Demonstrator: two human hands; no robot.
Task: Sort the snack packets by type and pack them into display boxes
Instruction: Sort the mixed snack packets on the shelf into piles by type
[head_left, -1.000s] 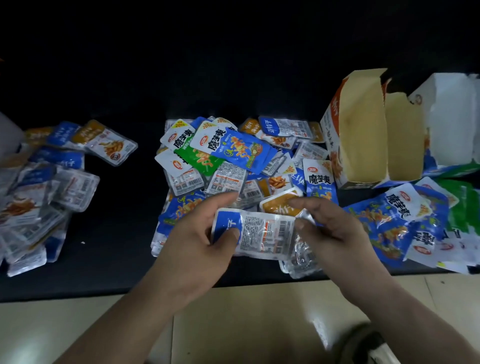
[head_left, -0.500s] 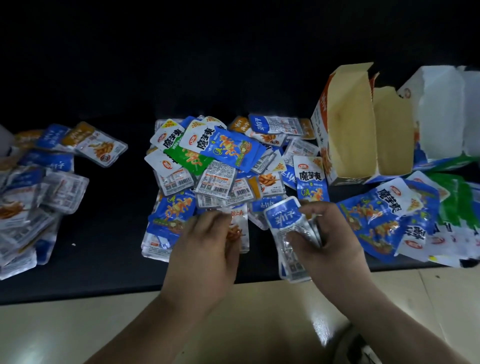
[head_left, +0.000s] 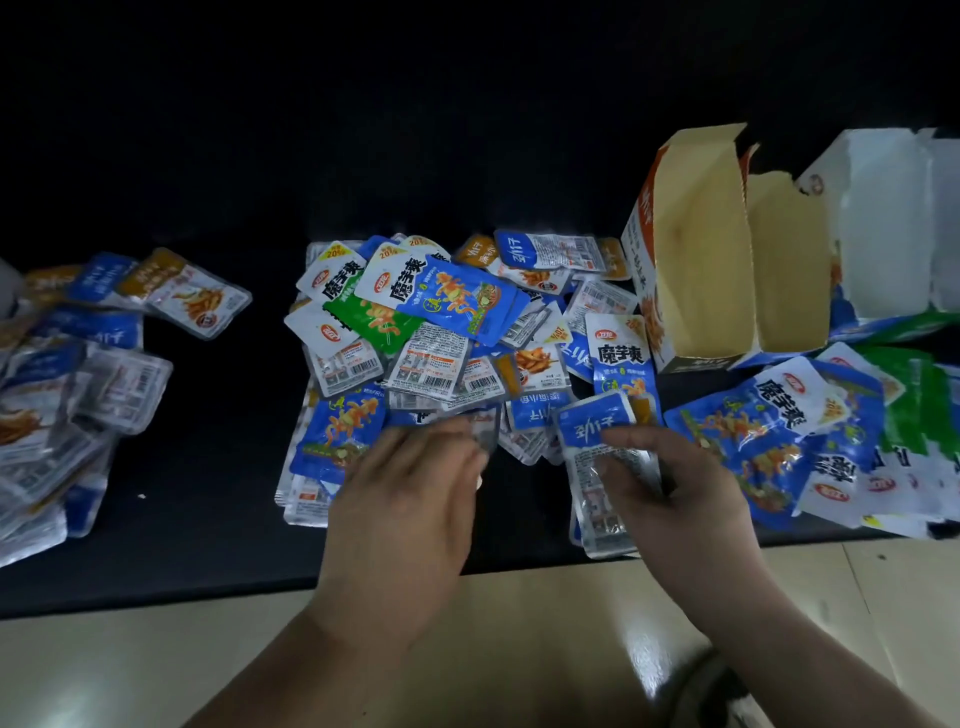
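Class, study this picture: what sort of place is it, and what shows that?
Probably a packing bench in a shop or storeroom: heaps of snack packets on a black tabletop, open display boxes beside them, and the right hand holding blue packets.

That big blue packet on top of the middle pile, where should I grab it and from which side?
Probably pinch the blue packet by its lower right corner, coming from the near side with the left hand, since the right hand holds a stack of packets. It lies flat, uppermost on the pile, and that corner sits clear atop the packets below.
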